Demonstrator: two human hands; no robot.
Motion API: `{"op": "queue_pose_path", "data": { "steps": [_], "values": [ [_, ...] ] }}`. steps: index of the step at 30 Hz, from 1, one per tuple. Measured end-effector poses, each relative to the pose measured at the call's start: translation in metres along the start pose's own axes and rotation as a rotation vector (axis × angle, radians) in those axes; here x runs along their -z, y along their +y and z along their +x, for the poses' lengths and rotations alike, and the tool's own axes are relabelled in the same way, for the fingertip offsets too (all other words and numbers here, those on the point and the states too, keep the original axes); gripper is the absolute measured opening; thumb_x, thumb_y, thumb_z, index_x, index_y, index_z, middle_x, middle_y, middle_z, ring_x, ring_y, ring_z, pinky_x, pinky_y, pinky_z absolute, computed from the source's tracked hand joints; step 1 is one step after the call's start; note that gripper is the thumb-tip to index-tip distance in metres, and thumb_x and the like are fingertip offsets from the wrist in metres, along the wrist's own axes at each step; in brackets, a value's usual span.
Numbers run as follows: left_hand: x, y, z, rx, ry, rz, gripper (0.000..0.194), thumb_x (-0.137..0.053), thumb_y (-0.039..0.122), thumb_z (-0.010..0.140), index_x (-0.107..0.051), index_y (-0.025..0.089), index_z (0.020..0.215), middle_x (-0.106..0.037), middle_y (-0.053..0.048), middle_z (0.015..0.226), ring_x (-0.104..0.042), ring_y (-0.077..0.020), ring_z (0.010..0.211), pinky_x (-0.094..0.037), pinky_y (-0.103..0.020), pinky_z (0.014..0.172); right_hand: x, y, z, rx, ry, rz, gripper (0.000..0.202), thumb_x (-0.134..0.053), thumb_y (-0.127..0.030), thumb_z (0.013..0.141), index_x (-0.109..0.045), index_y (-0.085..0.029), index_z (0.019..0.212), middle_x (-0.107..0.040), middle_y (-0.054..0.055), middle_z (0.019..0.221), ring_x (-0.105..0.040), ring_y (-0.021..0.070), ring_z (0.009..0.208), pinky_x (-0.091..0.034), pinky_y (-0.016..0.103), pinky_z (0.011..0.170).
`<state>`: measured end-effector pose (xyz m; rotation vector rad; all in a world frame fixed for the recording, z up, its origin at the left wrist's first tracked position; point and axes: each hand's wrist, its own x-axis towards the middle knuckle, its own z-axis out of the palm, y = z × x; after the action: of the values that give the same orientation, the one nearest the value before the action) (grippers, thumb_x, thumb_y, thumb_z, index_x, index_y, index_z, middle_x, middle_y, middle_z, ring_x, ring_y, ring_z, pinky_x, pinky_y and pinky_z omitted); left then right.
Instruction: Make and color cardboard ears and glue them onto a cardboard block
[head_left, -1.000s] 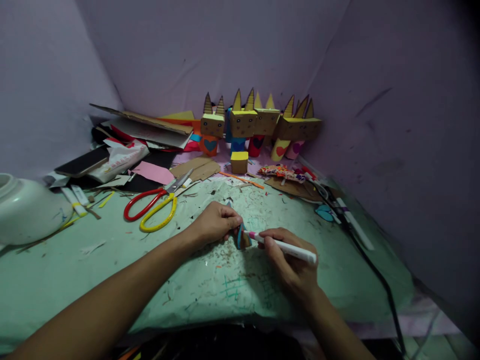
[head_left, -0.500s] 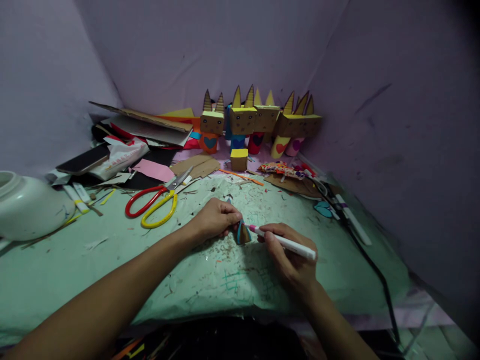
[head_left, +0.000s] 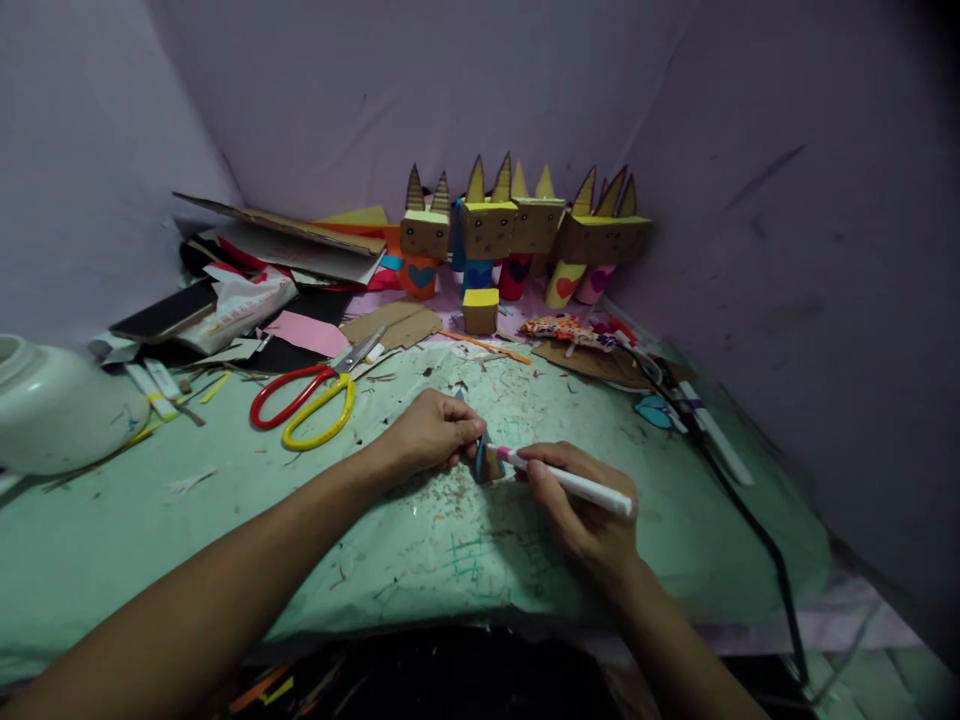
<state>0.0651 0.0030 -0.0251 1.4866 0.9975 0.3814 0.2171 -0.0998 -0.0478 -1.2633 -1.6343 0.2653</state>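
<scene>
Between the thumb and fingers of my left hand [head_left: 444, 430] is a small cardboard piece [head_left: 491, 466], brown with a blue edge, held just above the green-covered table. My right hand [head_left: 589, 505] grips a white marker [head_left: 585, 490] with a pink collar, like a pen. The marker's tip meets the cardboard piece or lies very close to it; I cannot tell which. Part of the piece is hidden by my left fingers. Scissors [head_left: 319, 398] with one red and one yellow handle lie to the left of my left hand.
Cardboard figures [head_left: 487, 235] with pointed ears stand along the back, behind a small yellow-topped box [head_left: 480, 312]. A white pot [head_left: 64, 410] stands at far left. Paper and cardboard sheets [head_left: 300, 245] are piled back left. A black cable [head_left: 739, 500] and another marker [head_left: 716, 435] lie right.
The cardboard piece has turned slightly in my left fingers, its blue edge now facing more to the left. The marker stays beside it. The view has shifted a little.
</scene>
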Motion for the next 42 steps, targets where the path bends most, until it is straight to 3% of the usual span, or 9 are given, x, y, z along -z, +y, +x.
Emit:
{"op": "queue_pose_path", "data": {
  "steps": [8, 15, 20, 28, 36, 42],
  "values": [
    [-0.001, 0.0, 0.001, -0.023, -0.004, 0.016, 0.026, -0.051, 0.016, 0.077, -0.055, 0.012, 0.052, -0.047, 0.004, 0.04, -0.036, -0.0042, 0.033, -0.026, -0.018, 0.036, -0.003, 0.0, 0.0, -0.02, -0.05, 0.024, 0.015, -0.051, -0.018, 0.081, -0.063, -0.017, 0.071, -0.064, 0.001, 0.06, -0.055, 0.0117, 0.047, -0.042, 0.024, 0.044],
    [0.0, 0.0, 0.001, -0.013, -0.003, -0.002, 0.025, -0.052, 0.016, 0.076, -0.056, 0.012, 0.052, -0.046, 0.005, 0.039, -0.036, -0.004, 0.033, -0.025, -0.017, 0.035, -0.001, 0.0, 0.001, -0.001, -0.026, 0.026, 0.013, -0.052, -0.016, 0.081, -0.064, -0.017, 0.077, -0.066, 0.003, 0.066, -0.059, 0.013, 0.053, -0.044, 0.025, 0.049],
    [0.0, 0.0, 0.001, -0.004, -0.01, -0.013, 0.027, -0.051, 0.018, 0.077, -0.054, 0.012, 0.051, -0.045, 0.005, 0.036, -0.036, -0.0042, 0.031, -0.024, -0.017, 0.034, -0.004, 0.001, -0.001, -0.073, -0.034, 0.074, 0.017, -0.052, -0.02, 0.081, -0.063, -0.017, 0.067, -0.061, 0.0, 0.055, -0.051, 0.0105, 0.043, -0.037, 0.023, 0.041],
    [-0.001, 0.001, 0.0, 0.034, 0.013, -0.007, 0.026, -0.049, 0.015, 0.078, -0.054, 0.013, 0.052, -0.044, 0.006, 0.035, -0.034, -0.0038, 0.03, -0.023, -0.017, 0.033, -0.004, 0.004, -0.006, -0.243, 0.263, 0.291, 0.016, -0.05, -0.025, 0.087, -0.062, -0.021, 0.095, -0.06, -0.002, 0.059, -0.056, 0.0113, 0.049, -0.044, 0.024, 0.048],
    [0.001, -0.001, 0.0, 0.027, -0.002, -0.016, 0.028, -0.049, 0.015, 0.08, -0.054, 0.013, 0.052, -0.044, 0.006, 0.036, -0.036, -0.0041, 0.031, -0.026, -0.017, 0.035, -0.006, 0.007, -0.006, -0.221, 0.275, 0.253, 0.016, -0.05, -0.024, 0.088, -0.061, -0.021, 0.098, -0.062, -0.002, 0.062, -0.055, 0.0098, 0.047, -0.044, 0.023, 0.044],
    [0.0, -0.001, -0.001, 0.014, -0.002, -0.014, 0.027, -0.049, 0.016, 0.079, -0.053, 0.013, 0.053, -0.044, 0.006, 0.036, -0.035, -0.0039, 0.031, -0.024, -0.017, 0.034, -0.007, 0.01, -0.006, -0.188, 0.214, 0.232, 0.015, -0.049, -0.021, 0.088, -0.059, -0.022, 0.1, -0.06, -0.004, 0.058, -0.054, 0.0092, 0.046, -0.044, 0.022, 0.045]
  ]
}}
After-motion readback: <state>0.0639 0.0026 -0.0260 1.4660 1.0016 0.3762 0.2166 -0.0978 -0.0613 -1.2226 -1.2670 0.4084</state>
